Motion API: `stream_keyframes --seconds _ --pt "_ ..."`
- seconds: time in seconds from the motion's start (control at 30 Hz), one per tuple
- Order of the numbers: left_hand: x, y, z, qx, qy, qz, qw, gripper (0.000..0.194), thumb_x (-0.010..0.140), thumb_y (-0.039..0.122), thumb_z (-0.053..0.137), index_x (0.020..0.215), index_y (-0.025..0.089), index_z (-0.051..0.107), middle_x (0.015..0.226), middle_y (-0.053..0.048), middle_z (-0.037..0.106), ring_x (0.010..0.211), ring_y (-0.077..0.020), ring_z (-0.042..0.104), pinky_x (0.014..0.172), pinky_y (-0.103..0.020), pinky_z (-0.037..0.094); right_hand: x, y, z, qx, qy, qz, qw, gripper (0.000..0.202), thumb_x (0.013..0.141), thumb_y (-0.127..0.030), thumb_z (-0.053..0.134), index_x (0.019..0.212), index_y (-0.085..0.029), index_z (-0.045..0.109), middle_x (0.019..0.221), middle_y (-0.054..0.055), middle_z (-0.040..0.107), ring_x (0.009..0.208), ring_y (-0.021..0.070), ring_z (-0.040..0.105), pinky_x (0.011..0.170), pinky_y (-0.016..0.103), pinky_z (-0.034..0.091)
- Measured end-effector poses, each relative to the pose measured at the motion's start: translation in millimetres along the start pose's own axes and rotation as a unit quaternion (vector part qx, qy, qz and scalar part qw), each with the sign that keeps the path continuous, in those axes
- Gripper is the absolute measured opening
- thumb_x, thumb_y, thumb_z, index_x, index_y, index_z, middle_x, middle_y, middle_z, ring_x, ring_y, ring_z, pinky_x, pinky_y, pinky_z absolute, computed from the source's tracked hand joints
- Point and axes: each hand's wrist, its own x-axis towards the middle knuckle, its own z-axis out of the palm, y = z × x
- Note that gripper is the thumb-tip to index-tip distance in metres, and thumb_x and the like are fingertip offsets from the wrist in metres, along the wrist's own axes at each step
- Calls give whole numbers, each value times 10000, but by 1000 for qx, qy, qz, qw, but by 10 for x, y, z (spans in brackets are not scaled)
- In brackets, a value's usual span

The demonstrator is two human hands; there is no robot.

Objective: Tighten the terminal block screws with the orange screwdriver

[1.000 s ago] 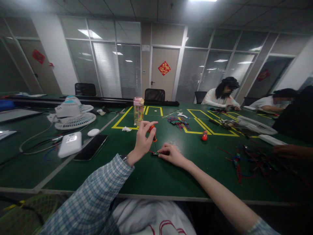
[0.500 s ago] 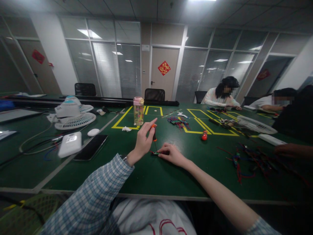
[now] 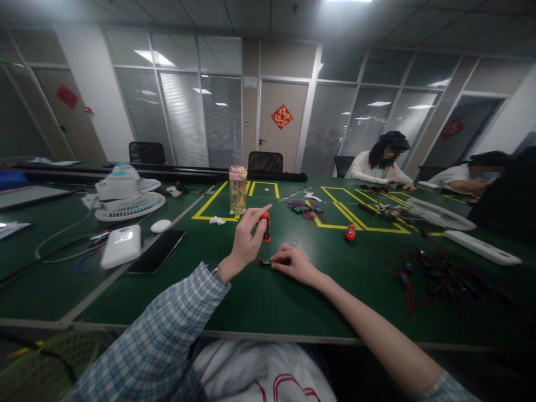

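My left hand (image 3: 250,237) is closed around the orange and black handle of a screwdriver (image 3: 267,228), with one finger over the handle's top. The screwdriver stands nearly upright, and its thin shaft reaches down to a small green circuit board (image 3: 266,262) lying on the table. Thumb and fingers of my right hand (image 3: 295,264) pinch the board's right end against the tabletop. A red wire end sticks out at the board's left side. Whether the tip sits in a screw is too small to tell.
Beyond my hands stand a pink-lidded bottle (image 3: 238,192) and a bundle of wired boards (image 3: 306,209). A red round object (image 3: 350,232) and tangled wires (image 3: 435,279) lie to the right. Leftward are a black phone (image 3: 157,254), a white power bank (image 3: 121,246) and a fan (image 3: 129,206). Two people sit at far right.
My left fingers have shifted slightly on the screwdriver handle, and more of the handle shows. My right hand stays on the board. Another person's hand at the right edge has gone from view.
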Motion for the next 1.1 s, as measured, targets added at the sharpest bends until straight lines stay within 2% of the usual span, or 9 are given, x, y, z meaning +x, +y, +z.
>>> stream_keyframes --seconds 0.07,0.13,0.23,0.4,0.47,0.6,0.7,0.9,1.1 --pt "0 6 -1 -3 -4 11 1000 330 952 196 383 1249 205 527 1044 -61 591 959 -160 553 835 -301 451 1 11 8 4 0 -1 1000 181 792 -218 668 949 -170 745 812 32 594 678 128 550 655 243 439" --pt "6 13 5 0 -5 14 1000 321 943 183 404 1238 201 529 1006 -53 594 900 -150 558 799 -287 455 1 20 15 9 1 0 1000 183 792 -216 667 952 -174 744 819 33 592 684 128 552 658 243 442" --pt "15 17 19 12 7 11 1000 258 913 192 488 1157 190 571 915 -33 570 798 -133 541 735 -263 450 2 24 16 15 2 5 1000 185 788 -212 667 953 -180 744 812 28 582 675 125 546 651 241 443" --pt "15 12 19 23 32 17 999 171 861 251 595 1019 189 612 852 -13 517 761 -131 512 718 -263 440 -1 -6 -2 18 -1 10 1000 182 782 -205 671 947 -182 746 796 22 575 668 123 540 647 241 440" --pt "6 18 8 23 23 24 999 193 874 260 572 1051 192 607 873 -19 511 793 -138 514 737 -270 443 -3 -19 -6 20 -1 12 1000 179 781 -197 672 943 -174 746 790 22 572 664 122 539 641 238 437" --pt "-12 41 -2 13 -22 46 999 334 930 197 431 1255 196 507 1018 -60 519 951 -163 517 839 -305 442 -3 -27 -6 19 1 9 1000 174 782 -198 673 934 -160 746 786 24 572 668 125 542 644 240 439" --pt "-9 42 14 16 -35 50 998 382 929 170 422 1308 206 452 999 -50 539 916 -153 524 830 -300 447 0 -14 -3 17 1 7 1000 172 784 -202 670 933 -166 747 795 26 579 673 126 548 654 245 443" --pt "-3 9 36 39 -1 34 999 271 853 221 602 1123 208 577 907 -18 508 800 -134 523 750 -269 457 -1 -3 1 12 0 5 1000 179 785 -202 670 945 -173 744 797 25 583 658 120 537 639 240 434" --pt "-6 19 25 46 30 48 997 229 880 229 561 1105 214 604 928 -30 497 858 -145 523 772 -282 460 -2 -34 -11 11 -3 7 1000 178 791 -203 666 948 -174 743 797 26 581 678 126 545 650 241 438"
